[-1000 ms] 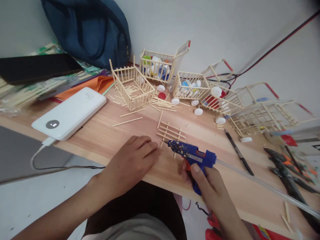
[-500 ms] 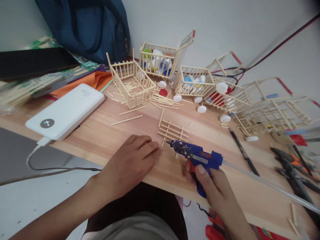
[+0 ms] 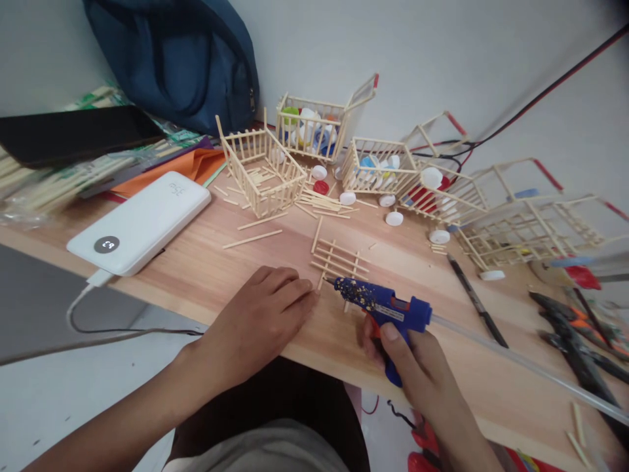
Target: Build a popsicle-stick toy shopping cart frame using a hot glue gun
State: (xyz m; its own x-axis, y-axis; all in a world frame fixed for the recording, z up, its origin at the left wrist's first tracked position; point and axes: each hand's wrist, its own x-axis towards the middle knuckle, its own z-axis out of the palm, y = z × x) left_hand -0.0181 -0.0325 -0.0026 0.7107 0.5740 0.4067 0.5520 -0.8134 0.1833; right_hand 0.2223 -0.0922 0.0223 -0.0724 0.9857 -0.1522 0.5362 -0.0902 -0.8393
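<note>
My right hand (image 3: 410, 360) grips a blue glue gun (image 3: 388, 307), its nozzle pointing left at the near corner of a small lattice of wooden sticks (image 3: 338, 258) lying flat on the wooden table (image 3: 196, 262). A clear glue stick (image 3: 515, 364) trails from the gun's back to the right. My left hand (image 3: 260, 314) lies palm down on the table, fingers stretched toward the lattice, fingertips touching or almost touching the end of one of its sticks.
An open stick box (image 3: 263, 170) and several stick carts (image 3: 491, 203) with bottle caps line the back. A white power bank (image 3: 140, 221) with cable lies left, a blue bag (image 3: 181, 59) behind. A black pen (image 3: 474, 300) and pliers (image 3: 574, 341) lie right.
Only the head camera shifted slightly; the glue gun nozzle stays at the lattice's near corner and my left hand has not moved.
</note>
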